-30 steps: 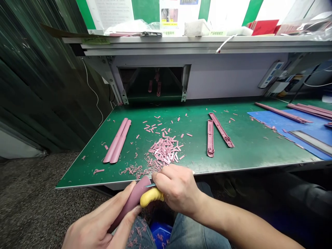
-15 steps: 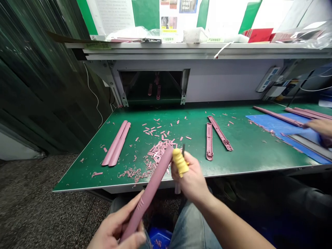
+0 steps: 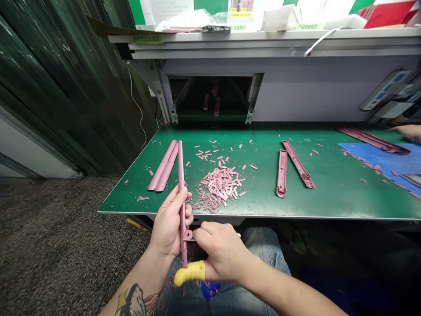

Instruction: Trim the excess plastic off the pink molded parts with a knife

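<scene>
My left hand (image 3: pixel 167 226) is closed around a long, narrow pink plastic part (image 3: pixel 180 164), held nearly upright and turned edge-on above the table's front edge. My right hand (image 3: pixel 226 250) is curled beside the part's lower end, its thumb in a yellow finger cot (image 3: pixel 190 272) at the bottom tip. A slim tool is in the right fist; only its pale end (image 3: pixel 239 235) shows, and its working tip is hidden. A small pink tab with a hole (image 3: pixel 187 235) sticks out from the part near the right fingers.
Pink offcuts (image 3: pixel 220 182) and shavings lie heaped on the green table (image 3: pixel 329 199). Two pink parts (image 3: pixel 163 169) rest at the left, two more (image 3: pixel 282 173) right of the heap. A chute (image 3: pixel 213 118) opens behind. Another person's hand (image 3: pixel 409 131) is near a blue mat (image 3: pixel 394 164).
The pink part has turned from slanted to nearly upright and edge-on. My left hand now grips it further up, and my right hand has come down to its lower end. The view has shifted.
</scene>
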`<state>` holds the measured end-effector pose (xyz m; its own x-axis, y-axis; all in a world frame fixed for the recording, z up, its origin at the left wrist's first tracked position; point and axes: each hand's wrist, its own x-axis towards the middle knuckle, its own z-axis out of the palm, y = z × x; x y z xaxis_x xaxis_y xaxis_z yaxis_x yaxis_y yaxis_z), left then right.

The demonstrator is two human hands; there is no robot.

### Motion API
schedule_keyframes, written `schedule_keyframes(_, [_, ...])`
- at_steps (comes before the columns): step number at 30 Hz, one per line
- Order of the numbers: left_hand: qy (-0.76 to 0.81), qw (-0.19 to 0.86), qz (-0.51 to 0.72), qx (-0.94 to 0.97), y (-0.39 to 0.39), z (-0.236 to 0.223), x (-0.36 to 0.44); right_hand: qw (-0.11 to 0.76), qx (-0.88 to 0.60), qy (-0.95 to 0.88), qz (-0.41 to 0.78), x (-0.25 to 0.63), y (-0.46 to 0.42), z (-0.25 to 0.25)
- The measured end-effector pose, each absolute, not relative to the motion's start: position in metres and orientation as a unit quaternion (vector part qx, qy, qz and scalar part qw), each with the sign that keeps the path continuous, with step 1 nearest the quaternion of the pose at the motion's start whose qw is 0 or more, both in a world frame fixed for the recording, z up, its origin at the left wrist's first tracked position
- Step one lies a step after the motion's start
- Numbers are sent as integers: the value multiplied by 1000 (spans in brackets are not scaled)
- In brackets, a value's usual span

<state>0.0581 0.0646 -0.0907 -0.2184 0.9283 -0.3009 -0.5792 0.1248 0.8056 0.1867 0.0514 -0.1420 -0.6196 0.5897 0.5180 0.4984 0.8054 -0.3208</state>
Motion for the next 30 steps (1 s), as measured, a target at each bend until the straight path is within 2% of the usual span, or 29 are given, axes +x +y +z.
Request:
schedule_keyframes(8, [404,644,636,134,68,-86,53,343,-208,-914,59,196,38,-140])
schedule_keyframes(14, [314,698,636,98,69,-81,50,344,-288,-882,147,197,48,-139])
schedule_keyframes(19, [253,740,619,70,68,-79,55,330,-264,-898,118,194,51,-135])
schedule_keyframes(21, [236,749,616,59,68,-78,56,333,-235,-901,148,195,44,-133])
schedule_keyframes(23, [228,753,615,49,69,-79,56,351,-197,-880,251,195,31,-137])
schedule_keyframes(26, [234,743,625,51,71,-80,52,373,-225,-728,530,193,0,-161])
schedule_keyframes(28, [251,727,636,62,73,-82,47,337,-290,-559,700,192,-21,-185])
schedule_keyframes(30, [279,709,643,76,74,-84,43,271,-311,-456,789,194,-33,-200])
